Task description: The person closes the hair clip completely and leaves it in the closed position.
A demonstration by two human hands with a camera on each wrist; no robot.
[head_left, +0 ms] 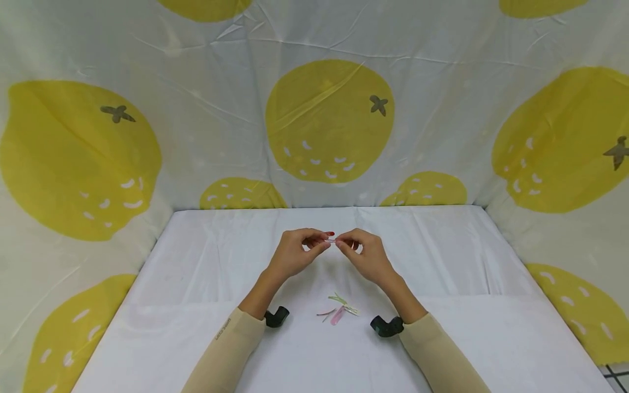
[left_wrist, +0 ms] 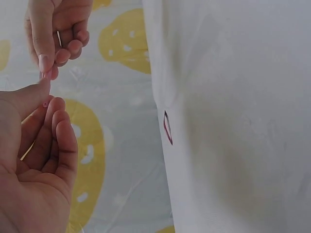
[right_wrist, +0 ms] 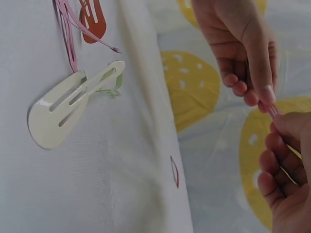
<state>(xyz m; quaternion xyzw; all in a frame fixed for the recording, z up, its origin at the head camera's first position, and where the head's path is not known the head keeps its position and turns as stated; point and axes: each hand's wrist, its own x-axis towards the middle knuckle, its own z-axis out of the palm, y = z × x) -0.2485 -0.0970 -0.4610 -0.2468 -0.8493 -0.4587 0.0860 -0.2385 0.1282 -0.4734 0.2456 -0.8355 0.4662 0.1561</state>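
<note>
Head view takes in a cloth backdrop (head_left: pixel 211 136) printed with yellow fruit (head_left: pixel 329 120), rising behind and on both sides of the worktop (head_left: pixel 162 327), which is covered in white. Two forearms in beige sleeves (head_left: pixel 228 352) reach over it from the near side. The left hand (head_left: pixel 293 254) and right hand (head_left: pixel 366 254) meet above its far part, each pinching with thumb and fingertips, both on the same small object. Beside the wrists sit two black devices (head_left: pixel 277 317), one at each cuff. On the worktop, between the forearms and nearer the person, lies a loose heap of hair clips (head_left: pixel 337 315). Right wrist view shows some of these closer: a broad cream clip (right_wrist: pixel 56 114), an orange-brown clip (right_wrist: pixel 97 29) cut off by the top edge, slender pink clips (right_wrist: pixel 68 41), and a green clip (right_wrist: pixel 116 86) partly behind the cream one. Near the worktop's far edge lies a thin red clip (left_wrist: pixel 167 128), apart from the heap. Between the fingertips of both hands is the small pink clip (right_wrist: pixel 273 111), mostly covered.
</note>
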